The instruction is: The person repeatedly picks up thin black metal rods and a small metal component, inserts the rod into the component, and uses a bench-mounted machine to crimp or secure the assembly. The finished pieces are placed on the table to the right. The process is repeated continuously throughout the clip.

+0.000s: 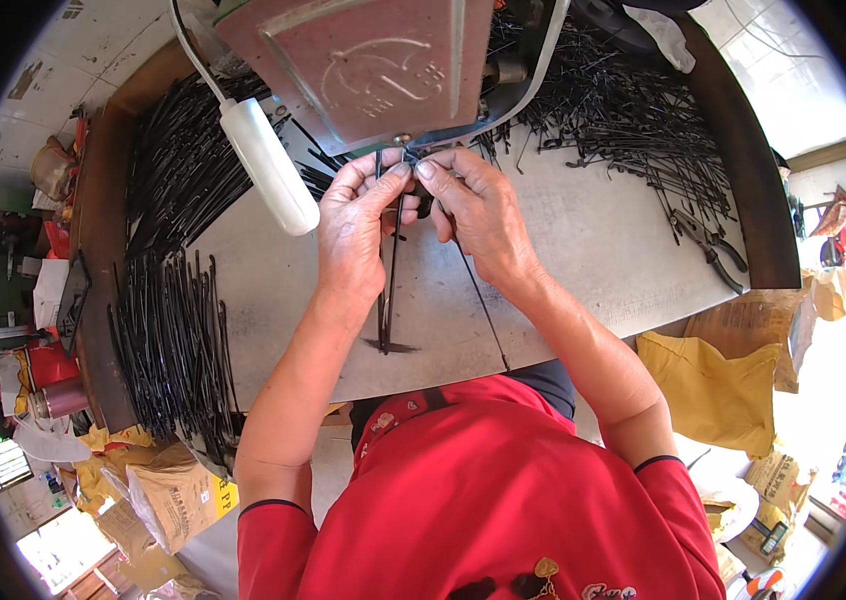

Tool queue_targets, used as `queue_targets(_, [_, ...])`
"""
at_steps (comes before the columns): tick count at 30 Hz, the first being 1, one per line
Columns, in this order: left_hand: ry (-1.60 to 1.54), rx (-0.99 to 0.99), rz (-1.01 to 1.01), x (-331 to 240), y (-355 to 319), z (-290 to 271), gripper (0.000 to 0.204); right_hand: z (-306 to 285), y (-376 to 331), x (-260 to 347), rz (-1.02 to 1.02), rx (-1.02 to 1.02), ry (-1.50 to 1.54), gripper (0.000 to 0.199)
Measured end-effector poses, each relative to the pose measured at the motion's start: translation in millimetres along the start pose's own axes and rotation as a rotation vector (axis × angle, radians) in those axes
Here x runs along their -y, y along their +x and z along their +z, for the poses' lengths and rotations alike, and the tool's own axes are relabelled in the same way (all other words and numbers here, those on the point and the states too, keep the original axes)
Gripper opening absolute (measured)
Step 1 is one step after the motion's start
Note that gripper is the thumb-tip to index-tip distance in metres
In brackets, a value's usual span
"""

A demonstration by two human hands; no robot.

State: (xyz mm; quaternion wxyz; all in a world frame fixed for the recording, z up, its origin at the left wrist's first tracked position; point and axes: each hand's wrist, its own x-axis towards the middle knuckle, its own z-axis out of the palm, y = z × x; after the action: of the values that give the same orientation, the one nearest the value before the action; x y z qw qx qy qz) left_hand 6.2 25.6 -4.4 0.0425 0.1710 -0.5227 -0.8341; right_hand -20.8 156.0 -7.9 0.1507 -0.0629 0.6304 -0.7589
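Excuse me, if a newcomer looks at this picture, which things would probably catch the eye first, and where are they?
Probably the bright red short-sleeved shirt, filling the lower middle. Above it, the bare left hand and bare right hand meet around thin black rods, just below the large, dull-red embossed metal panel at the top. Dense piles of similar rods lie at left and upper right.

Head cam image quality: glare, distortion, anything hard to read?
Head view: black fisheye rim, tabletop front edge bowed; head view: highlights blown out at far right and lower left; head view: black rods at upper right merge into a dark tangle; head view: left hand and right hand show no obvious motion blur.
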Motion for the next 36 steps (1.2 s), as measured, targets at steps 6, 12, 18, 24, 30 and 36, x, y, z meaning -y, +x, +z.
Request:
queue_targets(6, [0.016, -0.003, 0.009, 3, 0, 0, 0.020, 1, -1, 3, 0.026, 0.004, 0.048, 0.019])
queue_targets(12, [0.032, -0.019, 0.023, 3, 0, 1, 0.020, 0, 2, -1, 0.017, 0.011, 0.054, 0.019])
queue_targets(18, [0.025, -0.010, -0.031, 1, 3, -2, 0.018, -3, 3, 3, 0.074, 0.021, 0.015, 0.020])
queue_targets(24, [0.060, -0.009, -0.090, -6, 8, -4, 0.015, -3, 7, 9, 0.053, 0.034, -0.069, 0.022])
queue_targets(30, [0.131, -0.011, -0.025, -4, -3, 0, 0.016, -12, 6, 23, 0.157, 0.123, -0.263, 0.026])
queue_targets(36, [0.094, 0.017, 0.036, 12, -24, 0, 0.022, -16, -21, 12, 0.183, 0.089, -0.095, 0.026])
